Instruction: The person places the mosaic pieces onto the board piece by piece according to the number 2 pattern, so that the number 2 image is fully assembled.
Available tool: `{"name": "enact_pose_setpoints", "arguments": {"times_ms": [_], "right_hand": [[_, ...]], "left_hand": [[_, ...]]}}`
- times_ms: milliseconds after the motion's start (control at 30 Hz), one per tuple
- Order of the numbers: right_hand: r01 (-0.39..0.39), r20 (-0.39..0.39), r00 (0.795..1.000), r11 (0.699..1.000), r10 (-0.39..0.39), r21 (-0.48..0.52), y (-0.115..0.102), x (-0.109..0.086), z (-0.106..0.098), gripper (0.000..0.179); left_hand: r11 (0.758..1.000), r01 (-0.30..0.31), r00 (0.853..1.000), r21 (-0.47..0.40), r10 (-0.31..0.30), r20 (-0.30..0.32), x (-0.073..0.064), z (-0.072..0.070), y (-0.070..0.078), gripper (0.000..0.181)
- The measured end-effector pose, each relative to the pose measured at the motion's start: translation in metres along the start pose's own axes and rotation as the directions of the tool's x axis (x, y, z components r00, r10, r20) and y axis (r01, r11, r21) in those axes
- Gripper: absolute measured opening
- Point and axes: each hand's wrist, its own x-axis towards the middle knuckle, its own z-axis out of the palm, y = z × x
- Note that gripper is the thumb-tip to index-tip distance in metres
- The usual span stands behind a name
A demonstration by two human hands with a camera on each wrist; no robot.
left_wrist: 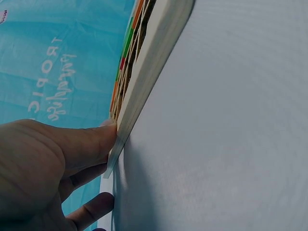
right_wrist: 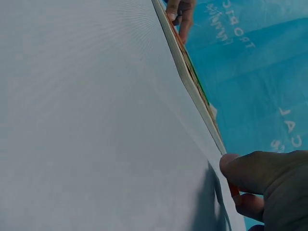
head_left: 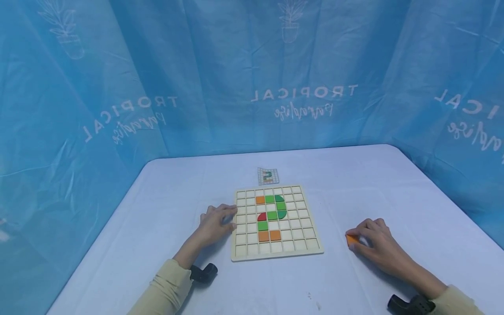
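Observation:
A square wooden grid board [head_left: 277, 254] lies on the table, with several orange, green and red tiles set in its cells in a curved figure. Along the board's left edge rests my left hand [head_left: 214, 225], thumb and fingertips touching the rim. In the left wrist view the thumb [left_wrist: 91, 144] lies against the board's side [left_wrist: 149, 67], seen nearly edge-on. Off to the right of the board, my right hand [head_left: 378, 240] pinches an orange tile [head_left: 351, 239] between thumb and fingers, low over the table. Only a sliver of that orange tile [right_wrist: 234, 189] shows in the right wrist view.
Just beyond the board's far edge lies a small pattern card [head_left: 268, 176] showing a similar coloured figure on a grid. A white cloth covers the table [head_left: 197, 175]. Blue printed curtains [head_left: 236, 65] hang behind it and at both sides.

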Motion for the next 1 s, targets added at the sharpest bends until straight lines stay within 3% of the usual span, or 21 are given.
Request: {"name": "enact_pose_setpoints", "arguments": {"times_ms": [300,633,1000], "right_hand": [[0.043,-0.021,0.999,0.997,-0.042,0.066,-0.023,0.02,0.013,0.025],[0.17,-0.043,0.985,0.974,-0.166,0.147,-0.047,0.04,0.039,0.027],[0.156,0.013,0.987,0.971,-0.16,0.179,-0.069,0.056,0.061,0.026]], "left_hand": [[1.0,0.001,1.0,-0.005,-0.001,0.005,0.0,-0.002,0.001,0.045],[1.0,0.013,1.0,-0.013,-0.013,0.015,0.0,0.0,0.001,0.046],[1.0,0.017,1.0,-0.013,-0.016,0.01,0.001,0.0,0.0,0.046]]}}
